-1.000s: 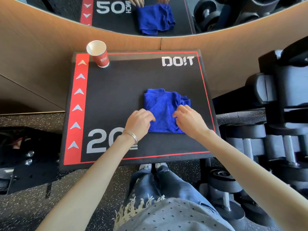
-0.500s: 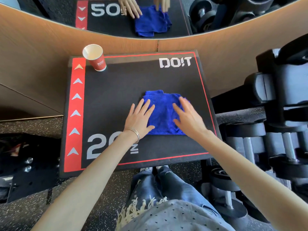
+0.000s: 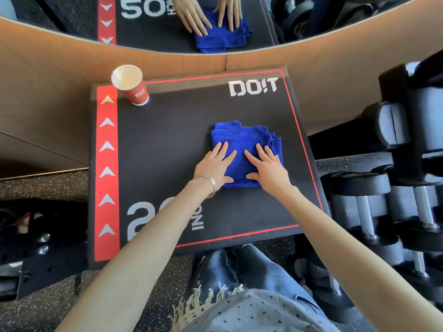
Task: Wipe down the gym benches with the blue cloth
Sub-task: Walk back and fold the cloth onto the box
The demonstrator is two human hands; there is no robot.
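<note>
A folded blue cloth [image 3: 242, 140] lies on the black bench top [image 3: 172, 144], which has a red arrow strip and white "DO!T" lettering. My left hand [image 3: 214, 164] lies flat on the cloth's near left part, fingers straight. Beside it, my right hand [image 3: 267, 165] presses flat on the near right part, fingers spread. Both hands rest side by side, palms down, on the cloth.
A red paper cup [image 3: 131, 86] stands upright at the bench's far left corner. A wooden ledge [image 3: 60, 75] and a mirror run behind the bench. Dumbbells on a rack [image 3: 374, 188] fill the right side. Dark equipment [image 3: 36, 240] sits on the floor at left.
My curled fingers have straightened out; both hands now lie flat on the cloth and have drawn closer together.
</note>
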